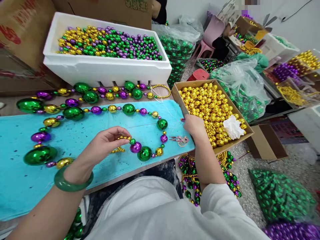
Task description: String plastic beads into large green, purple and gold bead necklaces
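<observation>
My left hand (106,143) pinches the end of a bead garland, where small gold beads (123,137) lie between thumb and fingers. Green, purple and gold balls of the garland (144,153) curve round on the blue cloth (100,170). From near that hand a thin thread (142,125) runs right toward my right hand (196,126). The right fingers are closed, and a small orange and purple tip (183,120) sticks out; its kind is unclear. Thread snips (178,139) lie on the cloth just below the right hand.
A white foam box (107,71) of mixed beads stands behind the cloth. At right, a cardboard box (180,96) holds gold beads and a crumpled white tissue (233,127). Finished strands (190,176) hang below the table edge. Bags of green beads (282,193) sit on the floor.
</observation>
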A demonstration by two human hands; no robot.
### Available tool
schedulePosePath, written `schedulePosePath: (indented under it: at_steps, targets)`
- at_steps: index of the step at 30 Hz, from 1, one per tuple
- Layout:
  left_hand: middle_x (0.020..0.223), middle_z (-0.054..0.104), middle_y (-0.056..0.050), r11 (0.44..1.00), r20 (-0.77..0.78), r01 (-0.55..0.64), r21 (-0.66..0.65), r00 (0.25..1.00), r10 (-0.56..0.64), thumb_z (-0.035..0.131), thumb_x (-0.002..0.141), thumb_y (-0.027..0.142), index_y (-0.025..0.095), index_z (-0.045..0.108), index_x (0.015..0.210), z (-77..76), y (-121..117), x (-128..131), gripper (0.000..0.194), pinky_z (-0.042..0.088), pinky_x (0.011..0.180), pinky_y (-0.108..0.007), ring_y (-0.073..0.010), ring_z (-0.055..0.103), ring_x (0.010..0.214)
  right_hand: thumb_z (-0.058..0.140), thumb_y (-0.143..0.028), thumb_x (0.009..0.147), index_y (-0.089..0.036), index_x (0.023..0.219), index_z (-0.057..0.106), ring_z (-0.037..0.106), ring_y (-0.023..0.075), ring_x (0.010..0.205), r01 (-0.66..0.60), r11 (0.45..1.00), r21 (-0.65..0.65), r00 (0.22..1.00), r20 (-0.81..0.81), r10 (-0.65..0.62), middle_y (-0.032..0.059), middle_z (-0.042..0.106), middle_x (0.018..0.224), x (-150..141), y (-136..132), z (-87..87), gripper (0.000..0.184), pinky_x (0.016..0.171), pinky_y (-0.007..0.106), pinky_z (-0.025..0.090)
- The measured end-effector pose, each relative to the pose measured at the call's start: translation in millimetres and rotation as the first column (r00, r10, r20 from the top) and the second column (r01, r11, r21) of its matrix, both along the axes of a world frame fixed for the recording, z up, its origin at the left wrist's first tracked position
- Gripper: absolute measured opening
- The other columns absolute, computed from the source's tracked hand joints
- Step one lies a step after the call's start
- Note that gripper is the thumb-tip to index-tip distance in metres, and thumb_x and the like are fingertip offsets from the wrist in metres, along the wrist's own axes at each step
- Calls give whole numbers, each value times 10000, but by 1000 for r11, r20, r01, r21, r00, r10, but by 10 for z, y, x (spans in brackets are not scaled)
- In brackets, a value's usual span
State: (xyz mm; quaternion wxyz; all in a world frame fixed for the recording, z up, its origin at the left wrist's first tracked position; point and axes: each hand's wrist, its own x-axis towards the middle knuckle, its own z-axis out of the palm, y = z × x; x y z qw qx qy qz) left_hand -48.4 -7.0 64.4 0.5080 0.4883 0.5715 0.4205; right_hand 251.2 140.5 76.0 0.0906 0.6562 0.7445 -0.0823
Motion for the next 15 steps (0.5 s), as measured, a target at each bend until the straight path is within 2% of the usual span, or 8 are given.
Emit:
schedulePosePath:
  at_steps: [2, 4, 5, 7, 8, 9, 11, 15]
  targets:
    - [826, 672, -35, 1000, 15, -10, 9, 1000, 10, 801, 674, 404, 202, 679, 794, -20, -1, -6, 265, 524, 672, -261, -168, 618, 767, 484, -150, 861, -131, 1030, 583, 656, 297, 901, -12, 998, 67, 988, -152, 22, 203, 676, 965, 56, 26, 34, 197, 765, 394, 461]
    - [834, 673, -37, 1000, 27, -19, 9, 999, 19, 802, 674, 397, 199, 674, 794, -41, 1, -9, 265, 525, 687, -266, -169, 621, 777, 482, -160, 841, -151, 1037, 535, 635, 226, 800, -61, 997, 48, 883, -464, 77, 141, 670, 926, 81, 27, 13, 203, 718, 351, 469]
    - [841, 675, -39, 1000, 29, -20, 6, 999, 20, 801, 677, 394, 197, 673, 799, -49, 3, -8, 264, 525, 692, -269, -170, 622, 781, 487, -182, 834, -164, 1030, 514, 614, 189, 740, -105, 994, 14, 766, -637, 90, 103, 662, 898, 69, 9, -18, 199, 686, 325, 470]
    - [855, 679, -42, 1000, 27, -23, 6, 999, 22, 794, 686, 389, 193, 671, 812, -57, 6, -2, 263, 526, 702, -273, -170, 624, 788, 518, -256, 819, -186, 1015, 491, 554, 131, 636, -212, 975, -59, 461, -886, 47, 33, 632, 827, -16, -72, -111, 210, 621, 279, 457]
    - [859, 680, -44, 1000, 26, -28, 8, 999, 28, 791, 689, 386, 189, 669, 817, -57, 7, 5, 264, 527, 708, -276, -170, 625, 791, 542, -306, 814, -189, 1008, 498, 526, 114, 604, -258, 962, -87, 330, -944, 3, 8, 611, 787, -88, -130, -167, 231, 596, 263, 444]
    - [861, 680, -44, 999, 27, -35, 11, 999, 35, 790, 689, 382, 185, 666, 818, -55, 7, 13, 266, 527, 715, -278, -169, 626, 795, 566, -368, 811, -188, 995, 519, 504, 104, 585, -290, 950, -114, 238, -970, -44, -7, 590, 749, -175, -196, -227, 261, 575, 251, 430]
    - [858, 678, -44, 999, 42, -46, 15, 998, 46, 792, 681, 376, 177, 659, 814, -53, 7, 32, 274, 528, 729, -281, -168, 627, 800, 569, -534, 815, -174, 928, 581, 475, 96, 552, -321, 929, -186, 153, -978, -143, -11, 558, 672, -375, -333, -347, 378, 526, 236, 397]
    - [873, 678, -42, 999, 110, -33, 16, 993, 31, 789, 681, 346, 165, 651, 833, -81, 5, 56, 273, 524, 756, -275, -159, 630, 826, 390, -794, 804, -158, 688, 604, 432, 93, 469, -311, 901, -302, 111, -953, -281, 3, 501, 528, -762, -543, -517, 681, 445, 231, 337]
